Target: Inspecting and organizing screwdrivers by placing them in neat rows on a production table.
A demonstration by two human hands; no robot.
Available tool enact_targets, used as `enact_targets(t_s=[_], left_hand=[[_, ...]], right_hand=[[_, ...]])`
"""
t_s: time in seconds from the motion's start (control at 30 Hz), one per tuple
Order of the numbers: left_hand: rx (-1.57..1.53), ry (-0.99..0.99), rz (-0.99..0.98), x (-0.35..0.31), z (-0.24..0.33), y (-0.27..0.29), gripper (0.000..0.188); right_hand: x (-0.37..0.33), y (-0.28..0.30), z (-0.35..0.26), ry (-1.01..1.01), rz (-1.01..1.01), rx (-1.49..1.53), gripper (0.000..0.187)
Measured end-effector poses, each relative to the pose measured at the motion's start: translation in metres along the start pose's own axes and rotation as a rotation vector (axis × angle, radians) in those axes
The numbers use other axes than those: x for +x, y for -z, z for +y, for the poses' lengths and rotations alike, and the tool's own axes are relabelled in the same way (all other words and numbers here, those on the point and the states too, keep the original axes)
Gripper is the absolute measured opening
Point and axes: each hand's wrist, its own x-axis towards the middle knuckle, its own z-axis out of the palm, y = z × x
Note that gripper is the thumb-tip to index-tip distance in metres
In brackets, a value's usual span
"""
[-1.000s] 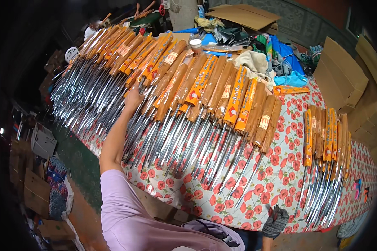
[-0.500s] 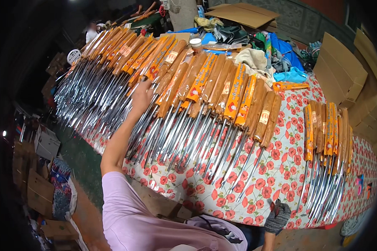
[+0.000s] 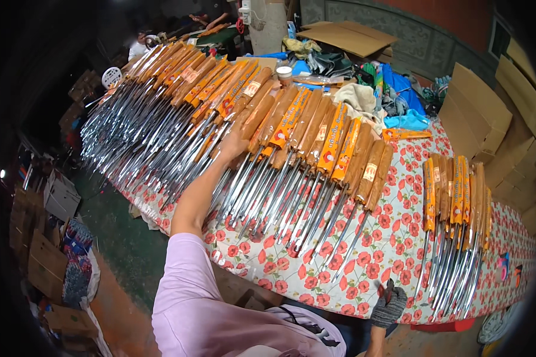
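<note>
Long thin metal rods (image 3: 280, 202) with brown sleeved ends (image 3: 324, 128) and orange printed labels (image 3: 331, 149) lie side by side in a broad, overlapping row across the table. My bare left hand (image 3: 235, 144) reaches into the middle of this row. Its fingers are curled around the lower end of a brown sleeve, though the fingertips are partly hidden. At the table's near edge, my right hand (image 3: 389, 307) wears a grey knitted glove. Its fingers are bent, with a small dark tip showing above them; what it holds is not clear.
A smaller bunch of the same rods (image 3: 455, 238) lies at the right of the flowered tablecloth (image 3: 333, 285). Behind are a lidded jar (image 3: 284, 74), heaped cloths (image 3: 354, 98) and cardboard sheets (image 3: 473, 113). Boxes (image 3: 47, 265) stand on the floor at left. People sit at the far left.
My left hand has moved right along the row, from among the rods to a brown sleeve near the middle. The gloved right hand stays by the table edge. The view has shifted slightly.
</note>
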Motion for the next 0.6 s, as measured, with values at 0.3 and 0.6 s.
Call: enact_targets(t_s=[0.3, 0.6], left_hand=[[-1.288, 0.064, 0.096, -0.037, 0.031, 0.054, 0.033], [-1.691, 0.043, 0.154, -0.142, 0.103, 0.113, 0.035]], right_hand=[[0.005, -0.023, -0.006, -0.045, 0.027, 0.168, 0.021], [0.031, 0.013, -0.157, 0.018, -0.266, 0.743, 0.037]])
